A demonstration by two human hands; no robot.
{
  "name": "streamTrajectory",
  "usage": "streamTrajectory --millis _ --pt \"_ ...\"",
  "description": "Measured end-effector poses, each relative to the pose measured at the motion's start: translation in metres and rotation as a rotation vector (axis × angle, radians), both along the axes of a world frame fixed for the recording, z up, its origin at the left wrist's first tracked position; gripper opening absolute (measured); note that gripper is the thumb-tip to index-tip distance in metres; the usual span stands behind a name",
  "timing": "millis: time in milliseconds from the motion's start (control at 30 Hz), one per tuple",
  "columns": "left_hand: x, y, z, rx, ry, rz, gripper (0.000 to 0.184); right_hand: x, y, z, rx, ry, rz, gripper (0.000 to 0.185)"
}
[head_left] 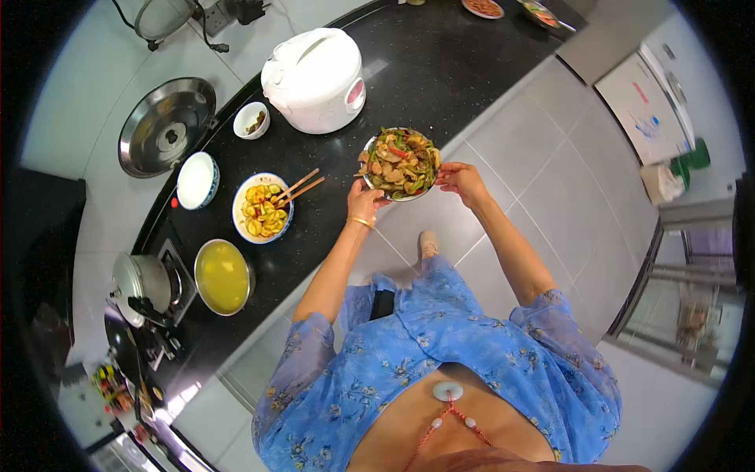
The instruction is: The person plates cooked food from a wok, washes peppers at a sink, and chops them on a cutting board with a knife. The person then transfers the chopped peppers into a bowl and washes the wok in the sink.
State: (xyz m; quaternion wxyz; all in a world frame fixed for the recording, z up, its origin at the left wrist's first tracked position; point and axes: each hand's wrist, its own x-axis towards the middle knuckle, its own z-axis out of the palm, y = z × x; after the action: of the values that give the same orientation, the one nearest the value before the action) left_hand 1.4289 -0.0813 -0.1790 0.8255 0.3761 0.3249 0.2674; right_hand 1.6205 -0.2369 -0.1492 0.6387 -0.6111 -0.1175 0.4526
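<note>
Between my two hands is a plate (418, 196) heaped with a stir-fry of green peppers and meat slices (399, 161). My left hand (365, 203), with a gold bangle at the wrist, grips the plate's near left rim. On the right rim my right hand (464, 182) pinches the edge, its fingertips partly under it. The plate is held near the counter's front edge, partly over the floor. To the left, a bowl of sliced yellow-green vegetables (263, 208) has a pair of wooden chopsticks (301, 187) resting in it.
A white rice cooker (314, 82) stands behind the plate on the black counter (440, 71). Further left are a small white bowl (252, 120), an upturned-looking white bowl (197, 180), a pot of yellow liquid (223, 277) and a pressure cooker (141, 285) by the stove.
</note>
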Motion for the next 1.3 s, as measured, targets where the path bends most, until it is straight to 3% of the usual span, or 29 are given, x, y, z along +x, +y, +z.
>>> streamTrajectory --millis 367,733,900,967,1067,1167,1300 --pt "0.102 0.014 -0.017 -0.009 0.11 0.165 0.038 0.136 0.061 -0.016 -0.039 0.044 0.185 0.027" --pt "0.15 0.03 -0.009 -0.068 0.252 0.278 0.038 0.19 0.106 -0.018 -0.103 0.087 0.255 0.027" --pt "0.143 0.029 -0.022 -0.028 0.234 0.246 0.035 0.184 0.095 -0.026 -0.065 0.097 0.251 0.029" --pt "0.135 0.03 -0.019 -0.069 0.243 0.153 0.042 0.179 0.09 -0.025 -0.075 0.111 0.229 0.028" --pt "0.114 0.018 -0.009 -0.089 0.319 0.269 0.051 0.164 0.072 -0.023 -0.084 0.123 0.2 0.026" --pt "0.072 -0.009 -0.015 -0.127 0.239 0.293 0.058 0.139 0.042 -0.032 -0.082 0.141 0.193 0.025" --pt "-0.026 -0.066 -0.045 -0.21 0.207 0.355 0.048 0.07 -0.012 -0.063 -0.196 0.184 0.414 0.02"
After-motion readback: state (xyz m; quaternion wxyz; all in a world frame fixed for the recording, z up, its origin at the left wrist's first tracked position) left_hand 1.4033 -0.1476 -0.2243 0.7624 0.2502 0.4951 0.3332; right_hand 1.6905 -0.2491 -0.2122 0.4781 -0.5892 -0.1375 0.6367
